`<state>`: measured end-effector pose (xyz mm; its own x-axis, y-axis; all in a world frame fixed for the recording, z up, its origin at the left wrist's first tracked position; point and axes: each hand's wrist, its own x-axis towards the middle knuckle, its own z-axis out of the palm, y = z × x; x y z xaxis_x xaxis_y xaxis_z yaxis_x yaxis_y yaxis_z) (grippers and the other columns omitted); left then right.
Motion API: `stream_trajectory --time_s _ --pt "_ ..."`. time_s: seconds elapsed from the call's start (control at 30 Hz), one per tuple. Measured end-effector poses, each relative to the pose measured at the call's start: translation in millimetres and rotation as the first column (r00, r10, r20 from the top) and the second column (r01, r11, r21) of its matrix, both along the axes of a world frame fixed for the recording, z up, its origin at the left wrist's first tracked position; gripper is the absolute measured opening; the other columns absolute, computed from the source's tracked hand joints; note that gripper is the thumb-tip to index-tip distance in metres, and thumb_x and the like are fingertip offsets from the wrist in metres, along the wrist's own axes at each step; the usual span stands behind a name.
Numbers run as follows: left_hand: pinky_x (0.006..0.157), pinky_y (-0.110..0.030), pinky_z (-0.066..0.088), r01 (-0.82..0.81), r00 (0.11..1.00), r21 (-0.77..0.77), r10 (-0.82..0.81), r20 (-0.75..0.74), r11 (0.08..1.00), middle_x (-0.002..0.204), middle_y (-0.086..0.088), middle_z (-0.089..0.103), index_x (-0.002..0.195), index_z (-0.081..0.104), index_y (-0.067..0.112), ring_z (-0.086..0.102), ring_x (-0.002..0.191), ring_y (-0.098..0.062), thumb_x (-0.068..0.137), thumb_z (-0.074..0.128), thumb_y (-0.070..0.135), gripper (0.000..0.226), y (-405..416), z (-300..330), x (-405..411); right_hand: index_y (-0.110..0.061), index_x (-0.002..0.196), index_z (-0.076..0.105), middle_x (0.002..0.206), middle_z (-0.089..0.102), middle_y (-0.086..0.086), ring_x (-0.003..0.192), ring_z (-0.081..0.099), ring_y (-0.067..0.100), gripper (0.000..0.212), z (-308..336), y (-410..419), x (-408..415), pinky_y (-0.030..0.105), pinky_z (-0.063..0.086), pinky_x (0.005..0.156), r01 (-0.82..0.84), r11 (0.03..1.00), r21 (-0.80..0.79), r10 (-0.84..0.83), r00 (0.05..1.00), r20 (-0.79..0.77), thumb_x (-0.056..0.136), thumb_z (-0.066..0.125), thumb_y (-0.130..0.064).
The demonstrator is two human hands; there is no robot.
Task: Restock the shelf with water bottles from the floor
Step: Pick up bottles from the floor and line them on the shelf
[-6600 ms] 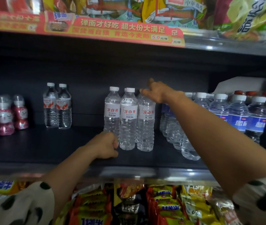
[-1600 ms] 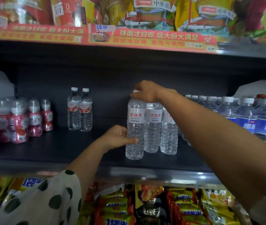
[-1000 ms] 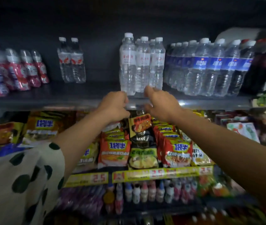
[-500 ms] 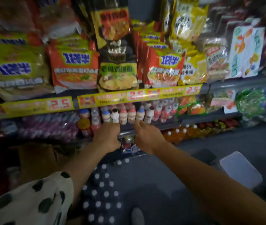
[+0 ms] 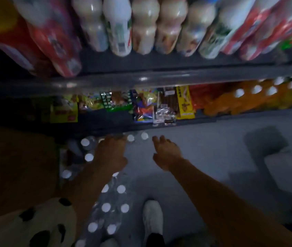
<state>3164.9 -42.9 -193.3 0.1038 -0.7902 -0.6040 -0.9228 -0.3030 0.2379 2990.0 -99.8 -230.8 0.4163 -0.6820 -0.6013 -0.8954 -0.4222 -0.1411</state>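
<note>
**Down at floor level, both hands over the water bottles**

Down on the grey floor (image 5: 204,157): water bottles (image 5: 113,207) standing in rows, seen from above as white caps, bodies blurred and dim. More caps further up near the bottom shelf (image 5: 159,124), some covered by the left hand (image 5: 110,154). Left hand lying over the bottle tops, fingers bent downward; whether gripping one or only touching, cannot tell. Right hand (image 5: 164,154) apart from the bottles, above bare floor, fingers loosely spread, holding nothing. Spotted sleeve (image 5: 31,225) cut off at lower left. White shoe (image 5: 152,218) just beside the bottle rows. Snack packets (image 5: 147,106) on the bottom shelf, smeared by motion.
</note>
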Motion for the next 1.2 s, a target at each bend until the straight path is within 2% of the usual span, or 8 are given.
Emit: stream_trajectory --time_s 0.2,0.37,0.5,0.63,0.73,0.87,1.0,1.2 --pt "0.092 -0.039 0.047 -0.077 0.997 -0.076 0.076 -0.017 0.994 0.122 -0.007 0.056 0.115 0.055 0.013 0.052 0.115 -0.027 0.078 0.068 0.02 0.04 -7.0 -96.3 7.0 -0.016 0.149 0.014 0.152 0.017 0.021 0.136 0.028 0.038 0.076 -104.7 -34.8 41.9 0.043 0.031 0.107 -0.077 0.99 -0.117 0.071 0.996 -0.056 0.089 0.058 -0.029" --pt "0.092 -0.038 0.047 -0.104 0.995 -0.113 0.104 0.001 0.988 0.123 -0.003 0.054 0.122 0.051 0.017 0.047 0.119 -0.023 0.083 0.063 0.025 0.042 -1.3 -139.3 16.9 -0.026 0.14 0.039 0.134 0.043 0.012 0.124 0.039 0.03 0.066 -156.5 -25.9 79.1 0.037 0.031 0.098 -0.417 0.855 -0.308 0.42 0.906 -0.06 0.081 0.065 -0.043" --pt "0.09 -0.04 0.047 -0.164 0.986 -0.166 0.156 -0.061 0.972 0.118 -0.004 0.057 0.118 0.052 0.016 0.05 0.115 -0.023 0.081 0.064 0.022 0.039 2.5 -145.3 25.1 -0.034 0.091 0.072 0.076 0.068 -0.002 0.073 0.065 0.018 0.041 -169.1 -25.4 96.6 0.023 0.045 0.067 -0.507 0.801 -0.319 0.508 0.857 -0.085 0.051 0.079 -0.038" --pt "0.091 -0.038 0.046 -0.164 0.986 -0.175 0.155 -0.066 0.971 0.116 -0.004 0.059 0.114 0.055 0.016 0.052 0.113 -0.024 0.081 0.064 0.02 0.035 2.1 -131.5 32.0 -0.016 0.1 0.073 0.096 0.071 0.017 0.086 0.069 0.03 0.038 -153.0 -29.7 101.9 0.032 0.053 0.073 -0.489 0.763 -0.424 0.506 0.859 -0.081 0.063 0.071 -0.023" --pt "0.088 -0.03 0.043 -0.195 0.98 -0.199 0.183 -0.078 0.96 0.114 -0.003 0.059 0.109 0.056 0.016 0.054 0.111 -0.023 0.083 0.064 0.019 0.027 -1.5 -100.5 36.9 -0.01 0.135 0.05 0.134 0.052 0.022 0.121 0.052 0.036 0.05 -122.1 -28.9 98.9 0.04 0.044 0.096 -0.563 0.743 -0.362 0.56 0.819 -0.125 0.087 0.055 -0.02" --pt "0.079 -0.03 0.045 -0.229 0.969 -0.18 0.206 -0.138 0.957 0.103 -0.003 0.059 0.093 0.053 0.019 0.058 0.101 -0.023 0.078 0.068 0.018 0.021 1.1 -40.0 49.1 -0.018 0.1 0.073 0.083 0.072 0.008 0.075 0.068 0.025 0.051 -48.8 -24.5 87.6 0.027 0.051 0.068 -0.468 0.832 -0.296 0.503 0.863 0.049 0.054 0.081 -0.038" --pt "0.069 -0.028 0.042 -0.22 0.96 -0.166 0.183 -0.212 0.961 0.091 0.001 0.051 0.082 0.047 0.023 0.057 0.092 -0.023 0.073 0.068 0.017 0.024 6.2 42.3 55.9 -0.011 0.127 0.048 0.11 0.061 0.016 0.106 0.053 0.034 0.04 75.0 -22.1 68.4 0.042 0.035 0.093 -0.426 0.846 -0.319 0.465 0.884 0.052 0.093 0.049 -0.031" --pt "0.075 -0.027 0.046 -0.123 0.927 -0.171 0.051 -0.373 0.977 0.097 -0.012 0.06 0.093 0.06 0.004 0.06 0.093 -0.024 0.076 0.07 0.021 0.025 14.3 224.0 42.8 -0.009 0.098 0.057 0.075 0.063 0.012 0.069 0.06 0.034 0.03 311.7 -11.6 41.8 0.033 0.045 0.06 -0.299 0.858 -0.418 0.448 0.834 0.323 0.076 0.06 -0.03"
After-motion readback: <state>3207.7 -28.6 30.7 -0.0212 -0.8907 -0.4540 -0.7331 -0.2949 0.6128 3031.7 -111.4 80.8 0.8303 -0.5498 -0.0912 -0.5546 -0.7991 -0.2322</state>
